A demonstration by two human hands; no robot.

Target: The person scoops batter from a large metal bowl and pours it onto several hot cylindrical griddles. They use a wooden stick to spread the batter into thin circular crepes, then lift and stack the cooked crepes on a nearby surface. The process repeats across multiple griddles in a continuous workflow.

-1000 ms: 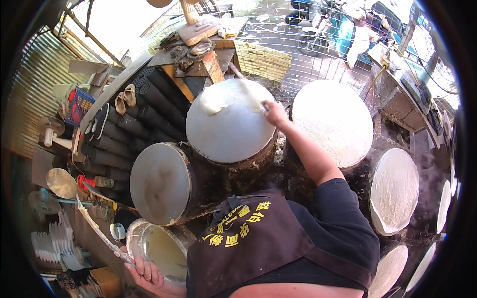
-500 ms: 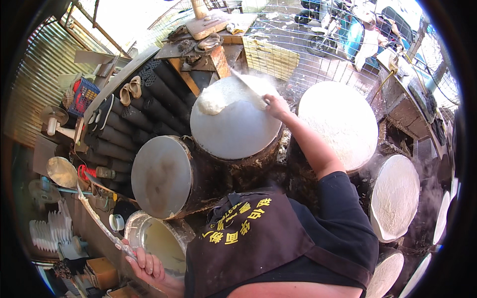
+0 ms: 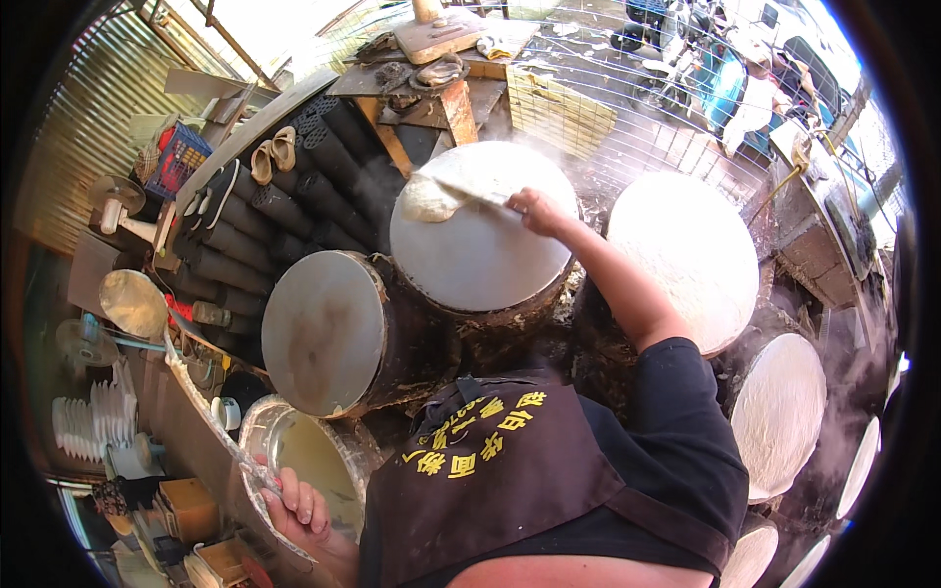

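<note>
My left hand is closed around the handle of a long ladle, whose bowl, coated with pale batter, is held out at the left. Beneath that hand stands a metal pot with cloudy, yellowish liquid in it. My right hand grips one end of a flat scraper over the middle round griddle. A white lump of batter lies against the scraper's other end, at the griddle's far left. The rest of that surface looks mostly bare.
A bare, brown-stained griddle stands at the left. On the right, griddles carry thin white sheets, one of them steaming. Black perforated coal cylinders are stacked behind, with slippers on top. A wire fence runs along the back.
The scraper has swung toward the left and lies flatter. Batter that spread over the griddle's far part is now gathered into a lump at the far left. The ladle stays held out.
</note>
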